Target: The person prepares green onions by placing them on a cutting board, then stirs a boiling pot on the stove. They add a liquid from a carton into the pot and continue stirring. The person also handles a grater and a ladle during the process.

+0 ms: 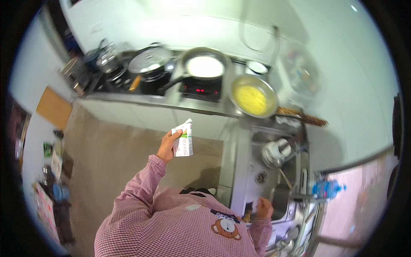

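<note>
My left hand (168, 144) holds a small white milk carton (183, 141) with green and orange print, its top flap raised, over the floor beside the cabinets. Over the near part of the steel sink (253, 154) is my right hand (264, 208), its fingers curled; whether something is inside them cannot be made out. Ahead, a frying pan (205, 66) with white content sits on an induction cooker (200, 90) with lit red marks. To its right a steel bowl (253, 96) holds a yellow mixture, with a small white-topped container (257, 67) behind it.
A lidded pan (151, 60) and a kettle (109, 59) stand on the stove at the left. White dishes (276, 151) lie in the sink. A blue-capped bottle (326, 189) is beyond its right side. A brown brush-like thing (303, 117) lies behind the sink.
</note>
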`<action>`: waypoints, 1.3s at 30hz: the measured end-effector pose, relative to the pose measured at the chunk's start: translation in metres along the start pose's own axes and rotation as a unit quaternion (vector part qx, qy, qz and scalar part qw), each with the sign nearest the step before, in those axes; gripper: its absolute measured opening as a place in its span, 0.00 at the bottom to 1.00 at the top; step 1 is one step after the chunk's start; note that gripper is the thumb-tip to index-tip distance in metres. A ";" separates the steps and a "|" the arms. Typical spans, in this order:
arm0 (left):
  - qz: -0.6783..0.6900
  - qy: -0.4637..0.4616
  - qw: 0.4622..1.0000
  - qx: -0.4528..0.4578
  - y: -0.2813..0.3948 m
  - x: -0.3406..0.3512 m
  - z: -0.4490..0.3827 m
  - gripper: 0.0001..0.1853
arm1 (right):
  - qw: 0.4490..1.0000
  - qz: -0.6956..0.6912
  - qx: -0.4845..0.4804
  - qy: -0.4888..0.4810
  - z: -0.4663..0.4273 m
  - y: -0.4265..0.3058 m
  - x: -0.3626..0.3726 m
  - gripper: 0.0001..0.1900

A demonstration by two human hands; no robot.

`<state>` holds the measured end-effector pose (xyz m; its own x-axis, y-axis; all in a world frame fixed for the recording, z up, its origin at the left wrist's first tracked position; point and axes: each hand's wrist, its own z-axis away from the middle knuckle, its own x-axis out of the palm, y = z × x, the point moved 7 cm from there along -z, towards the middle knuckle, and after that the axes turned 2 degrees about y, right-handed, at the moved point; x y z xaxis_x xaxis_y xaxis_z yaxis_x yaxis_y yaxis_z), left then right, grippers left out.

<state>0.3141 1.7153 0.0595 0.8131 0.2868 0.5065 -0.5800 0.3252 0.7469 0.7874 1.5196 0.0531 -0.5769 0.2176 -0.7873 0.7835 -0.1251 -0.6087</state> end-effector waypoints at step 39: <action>0.186 0.926 0.256 0.205 -0.028 -0.804 0.653 0.22 | 0.580 0.239 -0.486 -0.608 0.203 -0.693 0.966 0.09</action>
<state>-0.2908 0.8872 -0.0868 -0.9333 0.2882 -0.2140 -0.2371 -0.0474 0.9703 -0.3596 1.6201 -0.3057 0.4874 -0.5349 -0.6902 0.3389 0.8443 -0.4150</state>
